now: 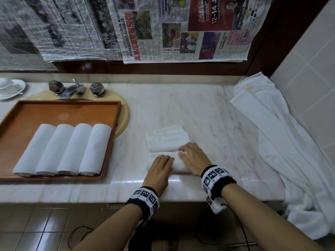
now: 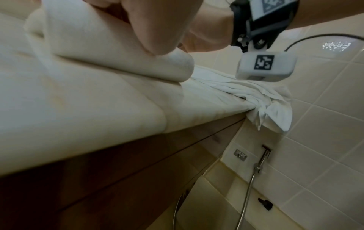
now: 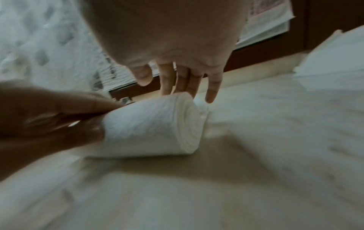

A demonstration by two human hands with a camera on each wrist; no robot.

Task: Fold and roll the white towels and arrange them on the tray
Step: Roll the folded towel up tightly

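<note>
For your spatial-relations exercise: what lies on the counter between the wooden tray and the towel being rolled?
Only bare marble counter separates the tray from the towel, as the head view shows.

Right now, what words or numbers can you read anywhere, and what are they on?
"12-14 JU", cut off by the frame edge: red advert on the newspaper.
"Grand Pickleb", cut off: same advert.
"RM70,000": same advert.
Red Chinese headline and small print: too blurred to read.
Wristband markers: square codes, no words.

The newspaper ad on the wall reads "12–14" — and, seemingly, "RM70,000".
</note>
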